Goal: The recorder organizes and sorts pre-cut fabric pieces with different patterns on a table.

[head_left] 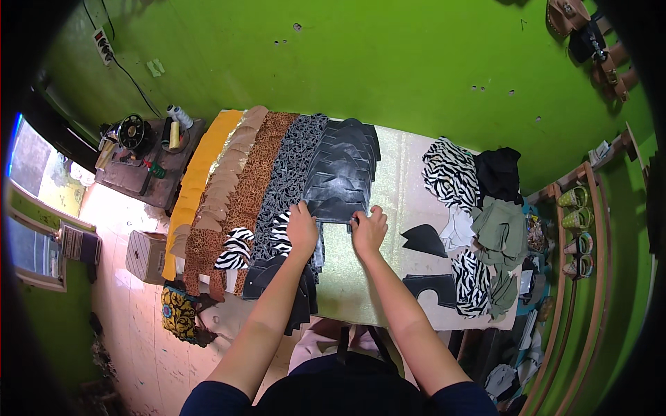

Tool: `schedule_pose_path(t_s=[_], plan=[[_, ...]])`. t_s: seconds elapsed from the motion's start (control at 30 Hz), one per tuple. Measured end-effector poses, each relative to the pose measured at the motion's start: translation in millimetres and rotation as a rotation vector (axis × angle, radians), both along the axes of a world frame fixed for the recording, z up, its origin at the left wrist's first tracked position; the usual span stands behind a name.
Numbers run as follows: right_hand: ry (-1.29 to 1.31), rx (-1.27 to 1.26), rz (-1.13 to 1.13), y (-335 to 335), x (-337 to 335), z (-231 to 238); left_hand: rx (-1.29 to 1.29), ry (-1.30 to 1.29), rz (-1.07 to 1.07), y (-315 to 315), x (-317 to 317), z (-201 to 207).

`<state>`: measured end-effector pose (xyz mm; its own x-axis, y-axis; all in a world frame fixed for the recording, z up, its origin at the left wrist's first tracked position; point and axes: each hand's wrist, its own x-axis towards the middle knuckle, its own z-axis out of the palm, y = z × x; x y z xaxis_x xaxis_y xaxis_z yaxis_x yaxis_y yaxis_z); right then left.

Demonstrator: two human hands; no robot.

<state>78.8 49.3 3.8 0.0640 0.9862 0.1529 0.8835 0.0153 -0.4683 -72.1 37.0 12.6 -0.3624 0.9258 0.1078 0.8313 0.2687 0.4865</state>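
Overlapping shiny black leather-like cut pieces point(340, 173) lie in a column at the middle of the table. My left hand point(302, 230) pinches the near left corner of the lowest piece. At that piece's near right corner, my right hand point(369, 230) grips with its thumb and curled fingers. Left of the column runs a row of grey-black patterned pieces point(295, 152), then leopard-print pieces point(263, 159), tan pieces point(232, 163) and yellow pieces point(208, 166). Zebra-print pieces point(236, 248) rest on these rows, and more black pieces point(277, 284) lie under my left forearm.
Loose black cutouts point(424, 240) and heaps of zebra-print point(451, 170), black and olive fabric point(501, 232) cover the table's right side. A sewing machine point(132, 135) with thread spools stands at left. Shoes hang on a wooden rack point(555, 277) at right. A cardboard box point(146, 256) sits beside the table.
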Motion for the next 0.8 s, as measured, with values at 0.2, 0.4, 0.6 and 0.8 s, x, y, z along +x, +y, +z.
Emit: schedule_pose_path(t_s=[0.2,0.4,0.6,0.8], plan=[[0.142,0.073,0.155,-8,28,-3,0.26,0.177,-0.203,-12,14,-2],[0.132,0.15,0.281,-55,118,6,0.312,-0.088,-0.401,-68,97,11],[-0.092,0.115,0.363,-115,215,14,0.033,-0.143,-0.599,-118,182,-4],[-0.221,-0.002,0.46,-146,269,9,-0.104,-0.181,-0.482,-150,232,-12]])
